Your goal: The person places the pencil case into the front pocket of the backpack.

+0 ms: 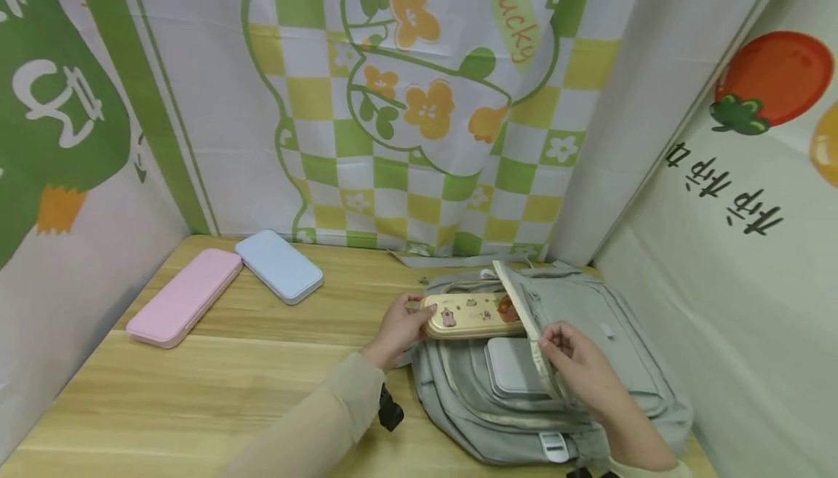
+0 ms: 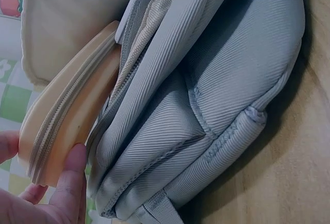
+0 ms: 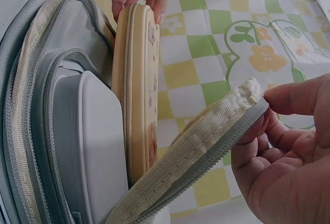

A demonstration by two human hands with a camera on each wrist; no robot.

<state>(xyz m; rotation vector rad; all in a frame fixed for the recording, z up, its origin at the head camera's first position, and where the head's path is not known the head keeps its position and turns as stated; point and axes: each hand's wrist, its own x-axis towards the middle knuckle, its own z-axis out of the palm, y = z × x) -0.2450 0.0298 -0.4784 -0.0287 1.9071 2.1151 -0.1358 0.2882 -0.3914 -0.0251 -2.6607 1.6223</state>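
A grey backpack (image 1: 609, 332) lies on its back with its front pocket unzipped. My left hand (image 1: 401, 329) grips one end of a cream zippered pencil case (image 1: 468, 316) printed with small bears; its other end is under the pocket flap. The zipper edge of this pencil case (image 2: 67, 105) faces the left wrist camera. My right hand (image 1: 579, 361) pinches the edge of the flap (image 1: 524, 318) and holds it raised. Inside the pocket, beside the pencil case, sits a white case (image 3: 103, 141) with rounded corners, partly hidden by the flap.
On the wooden table (image 1: 262, 391), a pink case (image 1: 186, 296) and a light blue case (image 1: 280, 265) lie at the back left, close together. A patterned curtain (image 1: 425, 100) hangs behind the table, and a printed cloth wall (image 1: 733, 281) stands along the right side.
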